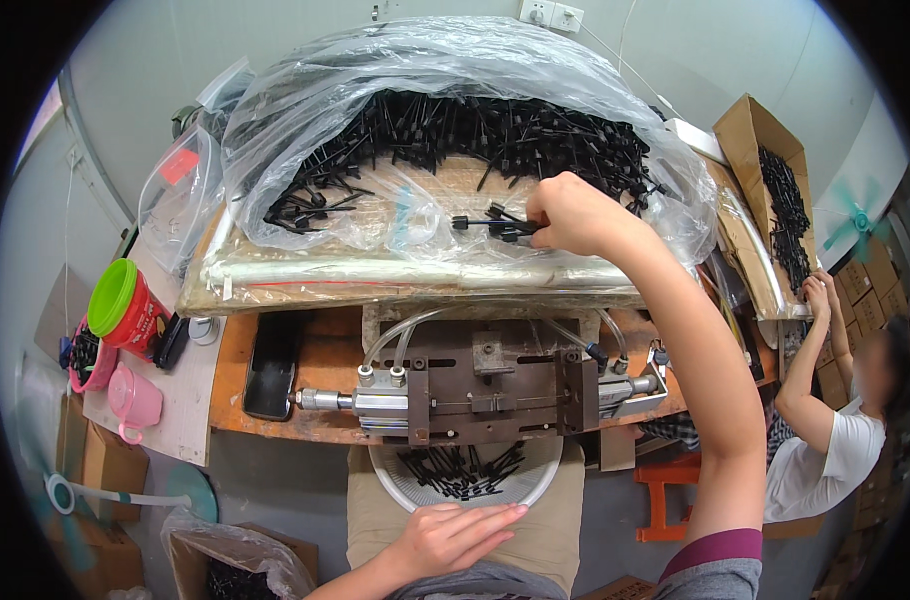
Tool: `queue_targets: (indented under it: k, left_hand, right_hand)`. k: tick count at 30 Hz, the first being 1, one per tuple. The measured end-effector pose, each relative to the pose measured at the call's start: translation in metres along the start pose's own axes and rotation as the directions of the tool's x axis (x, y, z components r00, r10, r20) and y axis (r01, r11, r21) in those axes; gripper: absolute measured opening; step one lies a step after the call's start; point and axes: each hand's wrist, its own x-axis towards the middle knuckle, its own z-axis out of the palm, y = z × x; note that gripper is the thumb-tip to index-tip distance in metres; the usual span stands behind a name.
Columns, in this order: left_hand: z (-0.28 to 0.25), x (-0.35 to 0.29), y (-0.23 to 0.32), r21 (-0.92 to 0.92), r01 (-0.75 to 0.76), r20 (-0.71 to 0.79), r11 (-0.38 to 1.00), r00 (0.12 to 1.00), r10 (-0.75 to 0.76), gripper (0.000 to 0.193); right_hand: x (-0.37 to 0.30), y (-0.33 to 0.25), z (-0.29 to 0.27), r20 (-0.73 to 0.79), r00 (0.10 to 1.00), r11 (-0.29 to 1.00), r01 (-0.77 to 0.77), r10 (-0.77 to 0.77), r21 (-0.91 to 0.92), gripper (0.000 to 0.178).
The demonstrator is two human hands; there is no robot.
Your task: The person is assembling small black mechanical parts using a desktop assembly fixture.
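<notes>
My right hand [583, 215] reaches over the cardboard-lined tray [445, 200], its fingers closed on a few thin black rods with thicker ends [507, 224]. Behind it, a large heap of the same black rods [425, 130] lies inside a clear plastic bag [455, 60]. My left hand [457, 537] is open, fingers stretched out flat, at the near rim of a white basket [390, 485] on my lap. More black rods [465, 470] lie in that basket. Between the tray and the basket sits a metal fixture [490, 395], touched by neither hand.
Air cylinders with clear hoses [380, 405] flank the fixture. A black phone [272, 370] lies left on the orange bench, near a red and green tub [125, 305] and pink cup [135, 395]. At right, another person [825, 440] handles rods by a cardboard box [765, 140].
</notes>
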Motion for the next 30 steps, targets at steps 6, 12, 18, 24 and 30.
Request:
queue_targets:
  k: [6,12,18,24,30]
  left_hand:
    - [-0.005,0.002,0.000,0.005,-0.010,-0.001,1.000,1.000,0.010,0.044]
    - [-0.006,0.008,0.003,0.011,0.010,0.035,1.000,0.999,-0.010,0.047]
    - [-0.012,0.010,0.006,0.018,0.034,0.079,0.999,0.996,-0.035,0.046]
    - [-0.026,0.030,0.005,0.060,0.044,-0.221,0.997,0.975,-0.030,0.041]
    - [-0.039,0.056,0.006,0.169,0.054,-0.231,0.984,0.973,-0.013,0.041]
  right_hand:
    - [-0.025,0.012,-0.009,-0.191,0.981,0.993,0.001,0.022,0.120,0.018]
    - [-0.040,0.020,-0.003,-0.238,0.969,0.993,-0.035,0.062,0.115,0.029]
    - [-0.050,0.035,-0.007,-0.407,0.891,0.904,-0.008,0.201,0.427,0.021]
    - [-0.100,-0.019,-0.004,-0.369,0.862,0.317,0.262,0.347,0.912,0.020]
    - [-0.166,-0.107,0.077,0.115,0.988,-0.123,-0.103,0.100,0.987,0.013]
